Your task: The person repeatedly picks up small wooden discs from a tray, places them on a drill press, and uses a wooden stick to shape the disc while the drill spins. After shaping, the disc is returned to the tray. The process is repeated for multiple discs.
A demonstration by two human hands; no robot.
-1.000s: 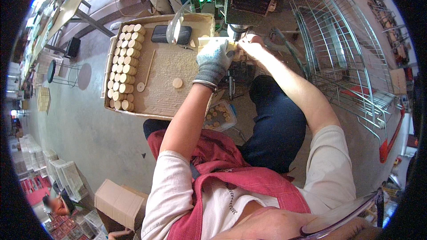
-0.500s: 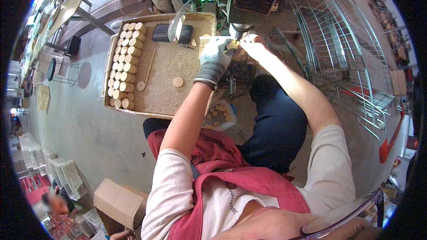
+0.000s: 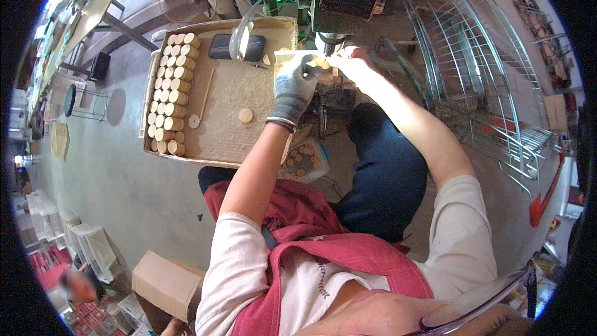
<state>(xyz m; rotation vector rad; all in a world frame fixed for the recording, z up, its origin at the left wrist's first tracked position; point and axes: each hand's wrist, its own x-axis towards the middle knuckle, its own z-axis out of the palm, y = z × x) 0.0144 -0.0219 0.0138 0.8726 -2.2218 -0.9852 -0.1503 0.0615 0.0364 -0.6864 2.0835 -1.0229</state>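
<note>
My left hand wears a grey-white glove with a dark cuff. Its curled fingers grip a small pale wooden piece under bright light, just below a machine's metal chuck. Close on the right, my bare right hand has its fingers pinched together beside the chuck; whatever they hold is hidden. A shallow cardboard tray lies to the left, with stacked wooden discs along its left side. One loose disc, a ring-like disc and a thin stick lie on its dusty bottom.
A dark case and a lamp head are at the tray's far end. Below my hands stands a clear plastic tub with wooden bits. A wire shopping cart is on the right, a cardboard box at lower left.
My left hand has shifted slightly left and nearer me, and its fingers have curled differently around the wooden piece. My right hand stays beside the chuck. The whole view has shifted a little.
</note>
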